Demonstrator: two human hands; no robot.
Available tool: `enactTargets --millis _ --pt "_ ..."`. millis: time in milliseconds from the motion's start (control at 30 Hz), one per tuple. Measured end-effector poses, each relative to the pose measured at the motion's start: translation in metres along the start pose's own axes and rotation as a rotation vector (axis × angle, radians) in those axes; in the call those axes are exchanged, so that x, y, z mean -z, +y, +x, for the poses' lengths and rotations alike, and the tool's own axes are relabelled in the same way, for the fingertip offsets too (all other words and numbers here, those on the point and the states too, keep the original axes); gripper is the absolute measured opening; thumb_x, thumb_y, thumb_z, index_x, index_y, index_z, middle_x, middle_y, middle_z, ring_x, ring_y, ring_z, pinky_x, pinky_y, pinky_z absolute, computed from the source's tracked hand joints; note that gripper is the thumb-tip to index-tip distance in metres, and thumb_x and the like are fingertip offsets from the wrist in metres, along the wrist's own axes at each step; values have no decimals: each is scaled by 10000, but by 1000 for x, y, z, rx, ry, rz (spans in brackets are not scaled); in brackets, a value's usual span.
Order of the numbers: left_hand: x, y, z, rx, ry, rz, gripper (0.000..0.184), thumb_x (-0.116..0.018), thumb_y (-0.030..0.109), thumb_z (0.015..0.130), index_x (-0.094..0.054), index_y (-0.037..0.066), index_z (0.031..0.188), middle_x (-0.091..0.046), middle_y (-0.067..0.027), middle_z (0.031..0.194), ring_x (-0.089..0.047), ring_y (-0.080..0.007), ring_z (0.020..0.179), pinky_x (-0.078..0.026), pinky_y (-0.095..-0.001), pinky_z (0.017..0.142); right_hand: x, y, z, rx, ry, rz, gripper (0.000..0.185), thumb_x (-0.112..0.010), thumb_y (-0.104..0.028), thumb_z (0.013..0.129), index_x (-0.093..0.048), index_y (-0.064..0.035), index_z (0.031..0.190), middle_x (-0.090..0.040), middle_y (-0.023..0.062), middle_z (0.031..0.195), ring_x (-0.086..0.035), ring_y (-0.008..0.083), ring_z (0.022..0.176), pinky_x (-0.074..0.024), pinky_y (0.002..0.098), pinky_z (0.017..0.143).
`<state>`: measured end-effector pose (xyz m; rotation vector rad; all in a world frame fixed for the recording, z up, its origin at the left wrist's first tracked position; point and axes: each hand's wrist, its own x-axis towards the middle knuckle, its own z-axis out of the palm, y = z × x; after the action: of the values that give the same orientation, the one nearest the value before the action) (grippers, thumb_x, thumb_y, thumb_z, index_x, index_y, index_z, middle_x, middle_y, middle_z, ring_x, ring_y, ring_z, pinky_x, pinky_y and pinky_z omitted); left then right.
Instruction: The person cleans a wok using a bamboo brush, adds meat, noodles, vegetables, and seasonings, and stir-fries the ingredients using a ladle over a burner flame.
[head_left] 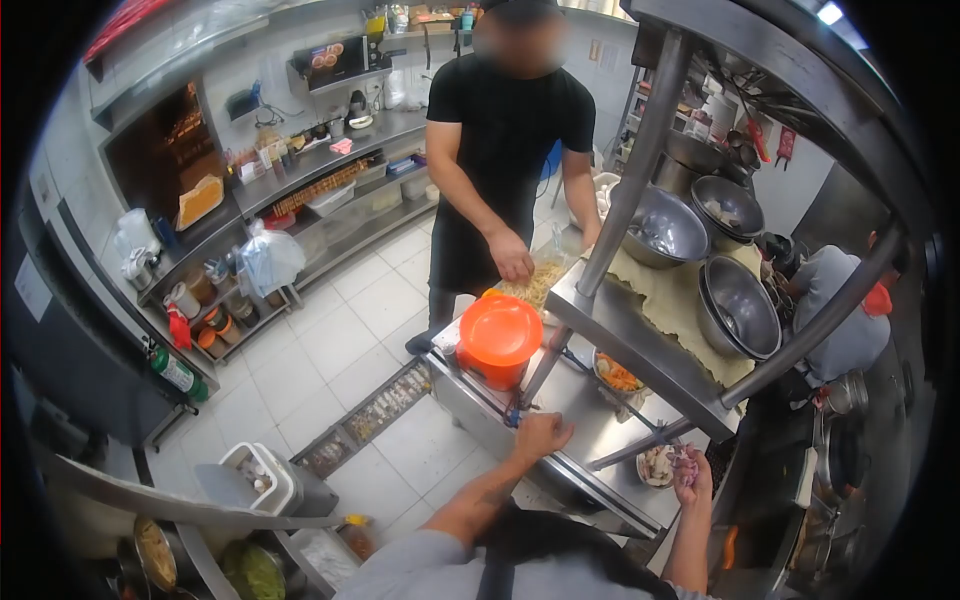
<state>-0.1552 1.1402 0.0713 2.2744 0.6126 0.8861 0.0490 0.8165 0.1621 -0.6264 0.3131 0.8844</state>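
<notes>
My right hand (692, 478) is closed around pink-purple chopped pieces that look like red onion (684, 462). It is raised at the right end of the steel table, beside a small bowl (655, 482) of pale and pinkish pieces. My left hand (543, 436) rests at the near edge of the steel table (590, 430), close to the foot of a shelf post. Its fingers are partly spread, and I see nothing held in them. Under the raised shelf stands a bowl of orange and pale cut vegetables (618, 372). An orange plastic container (502, 335) is just beyond my left hand.
Across the table a person in black (510, 130) has one hand in a heap of pale strips (540, 285). Metal bowls (665, 228) stand on the raised shelf. At the right, another person in grey (840, 310) bends over. A white bin (265, 475) stands at lower left.
</notes>
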Motion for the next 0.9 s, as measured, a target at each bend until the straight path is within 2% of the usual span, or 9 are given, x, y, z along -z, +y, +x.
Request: enactTargets --millis 67,167,333,400,633,833,900 --pt "5 2 5 12 -21 15 375 -720 408 802 -636 69 665 -622 -153 623 -644 -354 612 -510 -444 587 8 -3 -4 -7 -93 22 124 -595 -43 915 -588 -35 1039 -615 117 967 -559 86 623 -468 174 428" --pt "2 1 -2 31 -38 9 379 -718 411 803 -641 64 671 -629 -163 632 -649 -364 623 -514 -448 594 20 -4 -10 75 -33 -39 146 -603 -40 911 -585 -44 1056 -609 110 956 -559 91 626 -468 179 432" --pt "0 -2 0 7 -24 -27 385 -716 416 806 -643 63 669 -627 -173 624 -649 -377 618 -514 -456 588 29 -4 -19 61 -86 -23 153 -605 -31 912 -590 -54 1062 -618 102 947 -559 102 627 -466 179 430" --pt "1 -1 1 4 -22 -32 382 -717 411 805 -642 62 669 -628 -174 625 -647 -379 616 -513 -457 584 28 -2 -24 99 -17 -28 151 -603 -26 911 -593 -56 1059 -616 102 944 -551 98 618 -466 174 427" --pt "0 0 -1 14 -30 -28 365 -719 389 803 -638 60 668 -625 -178 622 -648 -382 622 -512 -459 584 31 4 -27 138 11 4 129 -597 -39 915 -604 -63 1042 -621 104 936 -551 95 606 -465 177 413" --pt "4 4 -2 14 -71 -22 368 -709 393 822 -659 55 685 -633 -183 634 -651 -384 626 -507 -459 585 28 15 -26 132 37 37 104 -583 -66 915 -612 -50 1013 -625 94 864 -547 97 581 -468 177 412" --pt "2 2 0 30 -108 -2 355 -705 388 820 -669 55 702 -636 -181 640 -650 -383 624 -511 -460 590 33 19 -22 89 25 -37 115 -594 -74 898 -615 -37 1004 -622 84 824 -534 94 554 -459 176 409"
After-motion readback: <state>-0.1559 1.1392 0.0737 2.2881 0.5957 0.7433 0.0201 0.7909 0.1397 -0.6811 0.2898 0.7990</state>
